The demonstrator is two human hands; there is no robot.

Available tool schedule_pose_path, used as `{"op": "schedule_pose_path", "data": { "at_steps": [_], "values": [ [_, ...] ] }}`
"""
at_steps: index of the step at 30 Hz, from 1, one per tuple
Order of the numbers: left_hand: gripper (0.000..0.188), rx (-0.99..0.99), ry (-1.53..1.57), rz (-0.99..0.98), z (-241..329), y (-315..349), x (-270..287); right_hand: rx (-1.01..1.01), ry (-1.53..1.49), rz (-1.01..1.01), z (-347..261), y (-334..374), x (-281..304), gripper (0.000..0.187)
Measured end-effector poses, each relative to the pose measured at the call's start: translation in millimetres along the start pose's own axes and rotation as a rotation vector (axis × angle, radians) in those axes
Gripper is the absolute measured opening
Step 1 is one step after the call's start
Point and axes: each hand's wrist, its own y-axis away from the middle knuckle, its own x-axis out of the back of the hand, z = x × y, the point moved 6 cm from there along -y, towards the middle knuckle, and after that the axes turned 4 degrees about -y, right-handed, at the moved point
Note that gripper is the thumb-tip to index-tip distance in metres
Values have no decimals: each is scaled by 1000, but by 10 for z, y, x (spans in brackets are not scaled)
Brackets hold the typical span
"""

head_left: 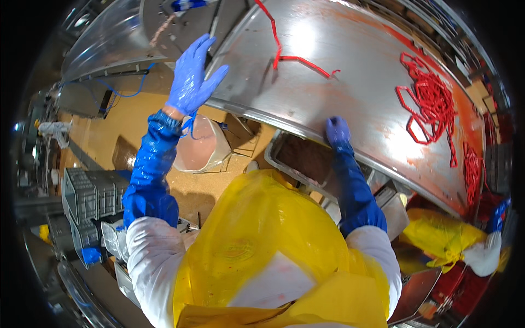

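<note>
My left hand (191, 76), in a blue-violet glove, is raised beside the left edge of the steel table (339, 33). Its fingers are stretched out with the thumb apart, and nothing is in it. At the table's near edge rests my right hand (339, 131), gloved alike, its fingers curled in. What it holds, if anything, is hidden. A chain of thin red sausages (277, 44) runs from the table's far side toward its middle, apart from both hands. Farther right lies a tangled heap of linked red sausages (429, 101).
Steel machinery (183, 27) with a clear cover (115, 41) stands far left. Below the table edge are a lined tub of pink paste (199, 145) and a grey bin (284, 156). Grey crates (93, 191) stack at left. A co-worker's yellow apron (443, 235) shows at right.
</note>
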Motion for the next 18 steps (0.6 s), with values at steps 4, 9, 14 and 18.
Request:
{"op": "schedule_pose_path", "data": {
  "at_steps": [4, 9, 14, 18],
  "values": [
    [59, 95, 323, -318, 238, 610, -438, 132, 60, 80, -581, -695, -223, 38],
    [50, 170, 503, -739, 491, 1929, -1122, 118, 362, 198, -784, -1638, -510, 56],
    [45, 331, 637, -1054, 672, 2671, -1241, 88, 490, -120, -911, -1974, -761, 50],
    [46, 176, 728, -994, 732, 2680, -1537, -75, 417, -110, -671, -1945, -1073, 35]
  ]
}}
